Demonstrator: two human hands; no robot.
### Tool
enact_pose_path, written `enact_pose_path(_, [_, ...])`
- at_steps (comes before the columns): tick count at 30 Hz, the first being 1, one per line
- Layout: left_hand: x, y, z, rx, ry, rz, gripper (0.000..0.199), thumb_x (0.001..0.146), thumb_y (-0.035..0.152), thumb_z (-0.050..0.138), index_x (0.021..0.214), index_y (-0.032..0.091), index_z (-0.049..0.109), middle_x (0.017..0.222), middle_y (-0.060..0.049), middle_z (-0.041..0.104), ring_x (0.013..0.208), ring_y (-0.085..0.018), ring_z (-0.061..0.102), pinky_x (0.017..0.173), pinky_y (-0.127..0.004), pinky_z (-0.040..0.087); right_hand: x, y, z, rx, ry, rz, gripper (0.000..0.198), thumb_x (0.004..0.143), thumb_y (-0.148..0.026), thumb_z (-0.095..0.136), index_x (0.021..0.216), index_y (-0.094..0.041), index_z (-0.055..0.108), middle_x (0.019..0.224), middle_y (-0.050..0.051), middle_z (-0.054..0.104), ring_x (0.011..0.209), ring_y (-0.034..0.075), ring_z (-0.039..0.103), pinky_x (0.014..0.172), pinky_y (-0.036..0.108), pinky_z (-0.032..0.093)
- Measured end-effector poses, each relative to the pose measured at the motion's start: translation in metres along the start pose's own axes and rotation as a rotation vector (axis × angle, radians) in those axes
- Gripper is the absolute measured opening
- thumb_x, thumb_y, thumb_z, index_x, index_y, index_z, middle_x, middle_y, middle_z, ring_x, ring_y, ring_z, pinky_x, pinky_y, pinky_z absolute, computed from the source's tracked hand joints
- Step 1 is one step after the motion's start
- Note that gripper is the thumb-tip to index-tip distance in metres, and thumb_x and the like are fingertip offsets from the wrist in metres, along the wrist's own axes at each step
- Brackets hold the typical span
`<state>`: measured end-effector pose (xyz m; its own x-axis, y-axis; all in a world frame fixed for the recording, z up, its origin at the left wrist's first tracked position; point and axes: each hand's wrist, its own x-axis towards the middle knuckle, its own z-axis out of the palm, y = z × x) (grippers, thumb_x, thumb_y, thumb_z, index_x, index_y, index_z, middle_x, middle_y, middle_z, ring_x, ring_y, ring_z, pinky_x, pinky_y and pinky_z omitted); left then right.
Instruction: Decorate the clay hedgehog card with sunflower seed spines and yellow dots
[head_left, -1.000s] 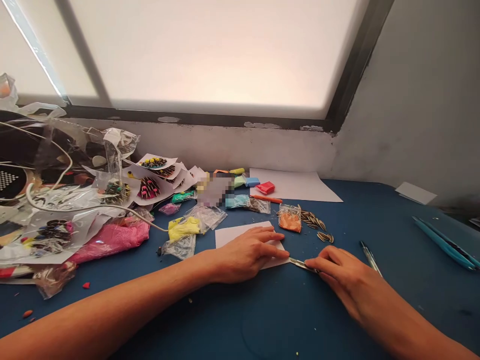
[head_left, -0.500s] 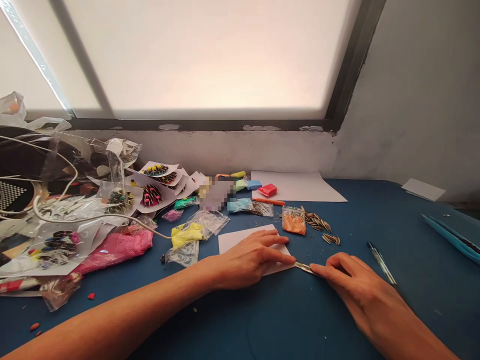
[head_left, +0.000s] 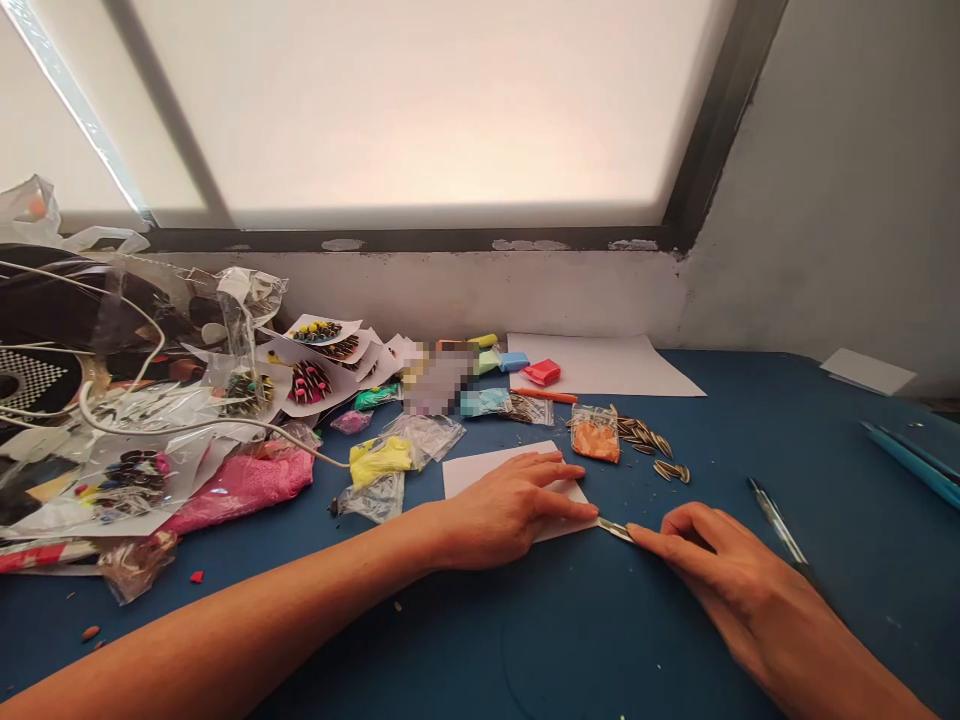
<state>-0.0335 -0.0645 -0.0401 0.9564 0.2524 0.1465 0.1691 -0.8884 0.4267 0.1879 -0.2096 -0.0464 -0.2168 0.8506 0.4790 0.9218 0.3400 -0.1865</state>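
My left hand (head_left: pixel 501 510) lies flat on a small white sheet of paper (head_left: pixel 469 472), fingers stretched out and pressing it to the blue tabletop. Its index fingertip reaches the paper's right corner. Between the thumb and fingers of my right hand (head_left: pixel 731 560) is a thin silver blade (head_left: pixel 615 529), held low over the table. The blade's tip meets the paper's corner, close beside the left index finger. My right-hand grip hides the blade's other end.
Sunflower seeds (head_left: pixel 643 437) and a bag of orange clay (head_left: pixel 596 442) lie beyond the paper. A pen (head_left: pixel 776 520) rests right of my right hand. Yellow clay (head_left: pixel 381 460), a white cable (head_left: pixel 225 422) and bagged pieces crowd the left. A larger white sheet (head_left: pixel 622 368) lies at the back.
The whole view has shifted slightly, so everything sits a little further right and higher. Both hands keep nearly the same place against the paper, with the blade still at its corner.
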Motion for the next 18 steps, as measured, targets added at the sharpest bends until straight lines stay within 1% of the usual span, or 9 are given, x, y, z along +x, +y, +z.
enact_pose_path(2, [-0.0001,-0.0004,0.0012,0.012,0.008,0.001,0.035,0.099,0.025,0.044,0.13,0.029,0.061,0.151,-0.006,0.041,0.145,-0.024,0.028,0.118,-0.043,0.025,-0.0005,-0.0002,0.0011,-0.008,0.03,0.009,0.038,0.093,-0.021,0.042,0.108,-0.032,0.075,0.08,0.005,0.061,0.063,0.014,0.062,0.054,0.022,0.052])
enact_pose_path(3, [-0.0002,-0.0007,0.0018,0.015,0.012,0.001,0.035,0.099,0.025,0.044,0.13,0.029,0.061,0.152,-0.006,0.041,0.145,-0.024,0.028,0.118,-0.044,0.026,-0.0007,0.0001,0.001,-0.011,0.022,0.019,0.037,0.093,-0.021,0.042,0.108,-0.032,0.074,0.08,0.005,0.062,0.064,0.014,0.063,0.055,0.022,0.052])
enact_pose_path(7, [-0.0006,-0.0015,0.0033,0.007,0.01,-0.01,0.036,0.1,0.027,0.042,0.13,0.03,0.06,0.153,-0.005,0.039,0.145,-0.025,0.028,0.118,-0.046,0.026,-0.0023,0.0029,-0.0009,0.003,-0.095,0.022,0.036,0.092,-0.022,0.046,0.115,-0.033,0.072,0.084,0.005,0.062,0.068,0.015,0.063,0.057,0.023,0.053])
enact_pose_path(9, [-0.0006,-0.0012,0.003,-0.002,0.009,-0.016,0.036,0.1,0.027,0.041,0.131,0.03,0.06,0.153,-0.005,0.038,0.145,-0.025,0.028,0.118,-0.046,0.026,-0.0036,0.0037,0.0004,0.0,-0.08,0.022,0.037,0.093,-0.022,0.045,0.117,-0.033,0.071,0.084,0.005,0.062,0.067,0.015,0.062,0.057,0.023,0.052])
enact_pose_path(13, [-0.0007,-0.0004,0.0019,-0.024,-0.005,-0.027,0.036,0.1,0.026,0.042,0.131,0.029,0.06,0.153,-0.005,0.038,0.146,-0.024,0.025,0.118,-0.045,0.024,-0.0037,0.0004,0.0044,-0.004,0.019,0.012,0.039,0.093,-0.02,0.042,0.113,-0.032,0.073,0.082,0.005,0.061,0.064,0.013,0.06,0.056,0.022,0.052])
enact_pose_path(15, [-0.0009,-0.0003,0.0018,-0.03,-0.002,-0.029,0.036,0.1,0.026,0.042,0.131,0.029,0.06,0.153,-0.005,0.038,0.146,-0.024,0.025,0.118,-0.045,0.024,-0.0023,-0.0027,0.0037,0.014,-0.006,0.006,0.037,0.092,-0.02,0.044,0.112,-0.032,0.073,0.082,0.005,0.061,0.066,0.014,0.061,0.057,0.022,0.052])
enact_pose_path(18, [-0.0015,-0.0007,0.0022,-0.036,0.008,-0.025,0.036,0.1,0.025,0.041,0.131,0.03,0.059,0.153,-0.004,0.039,0.146,-0.024,0.025,0.118,-0.046,0.024,-0.0011,-0.0051,0.0006,0.027,-0.03,0.038,0.037,0.094,-0.024,0.042,0.113,-0.033,0.072,0.083,0.005,0.061,0.067,0.014,0.061,0.058,0.023,0.052])
